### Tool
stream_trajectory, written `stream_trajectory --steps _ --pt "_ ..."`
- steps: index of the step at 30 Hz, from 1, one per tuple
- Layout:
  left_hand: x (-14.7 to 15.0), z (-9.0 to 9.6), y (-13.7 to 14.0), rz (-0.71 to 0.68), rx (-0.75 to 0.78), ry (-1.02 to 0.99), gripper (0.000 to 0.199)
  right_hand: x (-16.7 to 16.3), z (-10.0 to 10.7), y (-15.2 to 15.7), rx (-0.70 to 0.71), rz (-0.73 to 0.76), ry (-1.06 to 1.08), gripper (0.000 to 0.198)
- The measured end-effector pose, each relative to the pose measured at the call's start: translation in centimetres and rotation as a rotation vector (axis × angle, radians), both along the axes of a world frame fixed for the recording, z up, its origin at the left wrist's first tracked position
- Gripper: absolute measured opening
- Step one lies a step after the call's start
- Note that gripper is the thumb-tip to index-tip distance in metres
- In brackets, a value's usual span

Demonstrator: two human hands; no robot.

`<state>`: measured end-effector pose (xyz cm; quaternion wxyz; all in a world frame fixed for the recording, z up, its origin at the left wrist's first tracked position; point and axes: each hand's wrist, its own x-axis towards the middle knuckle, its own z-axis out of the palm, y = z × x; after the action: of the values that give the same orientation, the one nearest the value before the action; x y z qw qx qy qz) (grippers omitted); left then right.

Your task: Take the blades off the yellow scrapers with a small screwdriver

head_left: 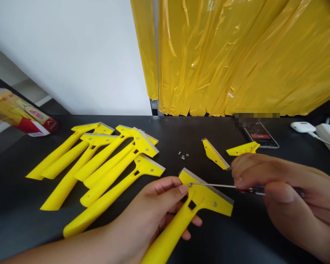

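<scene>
My left hand (165, 205) grips a yellow scraper (206, 194) by its head, thumb near one of the two screws. The scraper's metal blade edge faces away from me, and its handle slants down to the bottom edge. In my right hand (288, 198) is a screwdriver (217, 186), its fingers closed round the handle. The thin shaft points left, and its tip meets the left screw (190, 184) of the scraper head. The right screw (215, 204) sits in its hole. Most of the screwdriver's handle is hidden by my fingers.
Several yellow scrapers (104, 172) lie overlapping at left. Small screws and nuts (183, 157) rest mid-table. Beyond my right hand are a loose blade piece (215, 154), a yellow clamp plate (243, 148), a phone (262, 135) and a white earphone case (303, 127). A red-yellow packet (22, 113) stands far left.
</scene>
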<state>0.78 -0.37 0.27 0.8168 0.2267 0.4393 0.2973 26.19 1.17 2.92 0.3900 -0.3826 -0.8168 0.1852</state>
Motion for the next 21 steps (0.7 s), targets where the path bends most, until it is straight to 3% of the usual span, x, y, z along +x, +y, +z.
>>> stream_trajectory --steps 12,21 --pt "0.02 0.29 0.14 -0.016 0.005 -0.002 0.021 -0.24 0.16 0.49 0.047 0.101 0.129 0.027" --pt "0.07 0.38 0.06 -0.029 0.009 -0.009 0.022 0.44 0.27 0.72 0.068 0.158 0.070 0.021"
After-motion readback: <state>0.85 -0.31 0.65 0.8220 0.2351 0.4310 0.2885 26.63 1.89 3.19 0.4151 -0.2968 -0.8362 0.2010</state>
